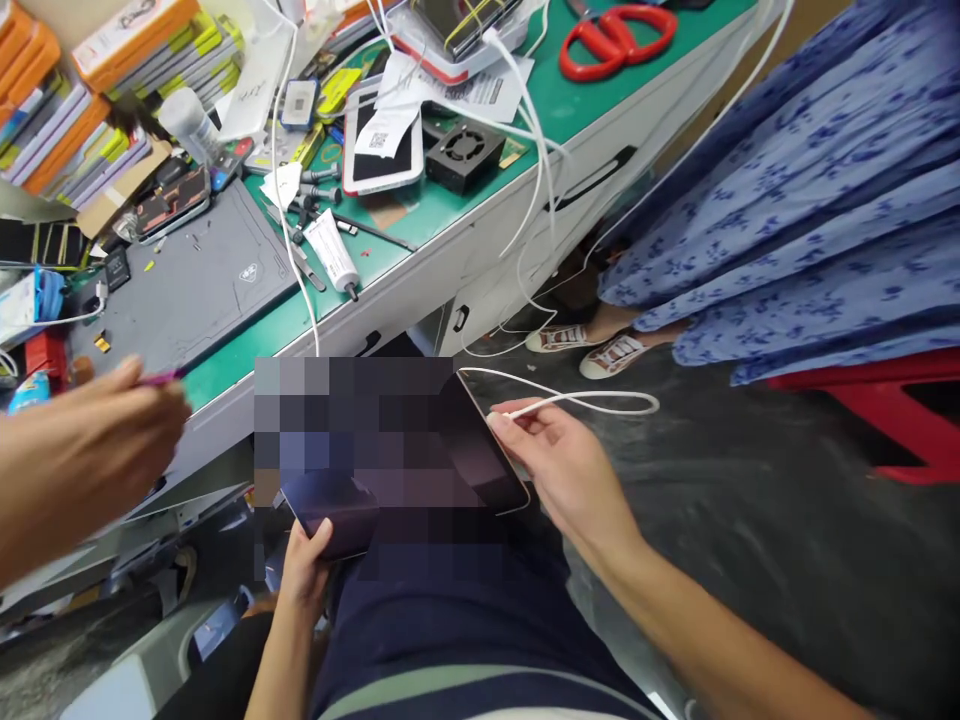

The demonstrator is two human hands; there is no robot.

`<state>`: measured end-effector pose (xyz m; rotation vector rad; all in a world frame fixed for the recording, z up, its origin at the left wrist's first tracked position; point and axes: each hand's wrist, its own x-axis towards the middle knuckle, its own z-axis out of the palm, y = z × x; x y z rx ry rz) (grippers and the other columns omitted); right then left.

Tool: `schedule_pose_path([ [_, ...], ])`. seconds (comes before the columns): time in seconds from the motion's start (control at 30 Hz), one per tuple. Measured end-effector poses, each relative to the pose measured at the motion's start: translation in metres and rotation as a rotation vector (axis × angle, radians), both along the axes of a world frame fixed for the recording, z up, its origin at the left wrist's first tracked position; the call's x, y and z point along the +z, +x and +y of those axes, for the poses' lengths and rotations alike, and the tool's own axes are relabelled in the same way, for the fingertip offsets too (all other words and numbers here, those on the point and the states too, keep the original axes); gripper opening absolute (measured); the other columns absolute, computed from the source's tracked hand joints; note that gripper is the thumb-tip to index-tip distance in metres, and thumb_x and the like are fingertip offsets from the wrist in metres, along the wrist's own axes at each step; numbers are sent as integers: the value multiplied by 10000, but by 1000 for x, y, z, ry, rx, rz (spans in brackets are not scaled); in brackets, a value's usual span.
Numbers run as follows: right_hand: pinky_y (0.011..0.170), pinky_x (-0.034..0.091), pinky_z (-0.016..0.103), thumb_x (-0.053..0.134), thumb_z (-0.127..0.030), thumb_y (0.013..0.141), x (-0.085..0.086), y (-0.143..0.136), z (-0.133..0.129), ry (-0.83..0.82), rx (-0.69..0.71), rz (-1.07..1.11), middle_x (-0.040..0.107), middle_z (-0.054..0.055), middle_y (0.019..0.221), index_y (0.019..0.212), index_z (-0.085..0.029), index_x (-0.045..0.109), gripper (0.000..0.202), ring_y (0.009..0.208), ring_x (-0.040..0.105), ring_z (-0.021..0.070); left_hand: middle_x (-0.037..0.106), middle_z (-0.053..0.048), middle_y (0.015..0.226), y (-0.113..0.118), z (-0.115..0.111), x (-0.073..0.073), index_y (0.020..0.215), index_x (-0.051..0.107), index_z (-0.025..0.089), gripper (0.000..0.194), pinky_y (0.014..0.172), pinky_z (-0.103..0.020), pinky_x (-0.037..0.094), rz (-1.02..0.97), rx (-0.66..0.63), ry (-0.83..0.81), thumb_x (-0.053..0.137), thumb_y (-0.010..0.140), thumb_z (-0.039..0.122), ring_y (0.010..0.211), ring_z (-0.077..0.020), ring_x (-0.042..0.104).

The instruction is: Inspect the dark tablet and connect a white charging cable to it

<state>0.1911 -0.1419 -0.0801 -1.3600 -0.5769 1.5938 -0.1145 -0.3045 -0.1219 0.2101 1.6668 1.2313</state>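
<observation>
A dark-screened tablet (pixel 484 450) lies over my lap, its middle hidden by a pixelated block. My left hand (pixel 304 565) grips the tablet's lower left corner, thumb on the screen. At the right edge of the tablet, my right hand (pixel 562 460) pinches the end of a white charging cable (pixel 615 402). The cable loops out to the right above the floor. Whether its plug sits in the tablet is hidden by my fingers.
Another person's hand (pixel 97 450) reaches in from the left with a thin purple item. The green bench (pixel 465 215) carries red scissors (pixel 619 42), a small black fan (pixel 465 155), a white tube (pixel 330 250) and a grey work mat (pixel 187 280). Someone in a blue skirt (pixel 787 200) stands right.
</observation>
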Motion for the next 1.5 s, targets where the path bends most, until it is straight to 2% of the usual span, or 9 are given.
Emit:
schedule_pose_path([
  [0.17, 684, 567, 249, 1036, -542, 592, -39, 12, 7, -109, -8, 57, 753, 8, 821, 891, -195, 762, 534, 742, 683, 136, 855, -158, 1082, 13, 15, 2, 1109, 777, 122, 627, 949, -442, 659, 9, -56, -14, 1026, 621, 426, 988, -353, 828],
  [0.23, 716, 591, 257, 1016, -474, 670, -53, 16, 9, -151, 1, 75, 756, 5, 838, 890, -176, 749, 456, 759, 705, 135, 854, -168, 1077, 14, 22, -1, 1100, 784, 111, 628, 940, -442, 657, 2, -93, -15, 1031, 616, 424, 972, -350, 828],
  [0.37, 725, 621, 283, 809, -270, 955, -80, 20, 11, -240, 29, 88, 744, 2, 883, 947, -138, 718, 161, 762, 714, 126, 853, -147, 1100, 15, 35, -15, 1133, 792, 119, 613, 972, -420, 631, 5, -145, 6, 1008, 662, 446, 992, -319, 819],
  [0.53, 719, 625, 291, 748, -273, 1006, -101, 15, 8, -311, 17, 87, 742, -2, 880, 977, -146, 711, 136, 741, 712, 126, 836, -95, 1088, 13, 39, -38, 1137, 781, 133, 441, 996, -466, 616, 1, -238, 12, 939, 810, 384, 977, -252, 796],
  [0.67, 711, 633, 308, 893, -401, 860, -104, 9, 3, -332, -22, 80, 770, 2, 845, 938, -175, 728, 290, 730, 728, 155, 801, -76, 1137, 11, 38, -43, 1186, 751, 146, 303, 1005, -482, 614, 19, -292, 1, 817, 959, 336, 1028, -236, 773],
  [0.77, 703, 641, 324, 1007, -517, 647, -104, 7, 1, -346, -55, 68, 792, 13, 828, 890, -209, 750, 470, 755, 752, 204, 796, -76, 1165, 11, 38, -41, 1192, 749, 148, 294, 1026, -490, 604, 45, -315, -18, 804, 972, 335, 1065, -245, 765],
  [0.87, 736, 651, 353, 1023, -564, 574, -103, 5, 2, -350, -74, 46, 800, 26, 817, 873, -212, 763, 531, 820, 775, 247, 795, -80, 1177, 10, 39, -40, 1201, 749, 149, 309, 1026, -492, 604, 59, -331, -41, 814, 961, 333, 1069, -248, 765],
  [1.27, 804, 639, 366, 961, -619, 641, -93, -5, 6, -273, -88, -6, 800, 21, 864, 881, -225, 752, 506, 901, 777, 262, 828, -69, 1098, 9, 41, -38, 1135, 771, 152, 376, 1002, -456, 592, 176, -308, -101, 898, 858, 372, 1003, -245, 779],
  [1.5, 911, 620, 417, 804, -645, 788, -98, 8, -3, -176, -84, -138, 755, 42, 973, 948, -244, 700, 444, 973, 744, 253, 799, -42, 1011, 6, 42, -48, 1071, 753, 143, 269, 911, -422, 623, 216, -333, -113, 816, 955, 378, 913, -214, 766],
])
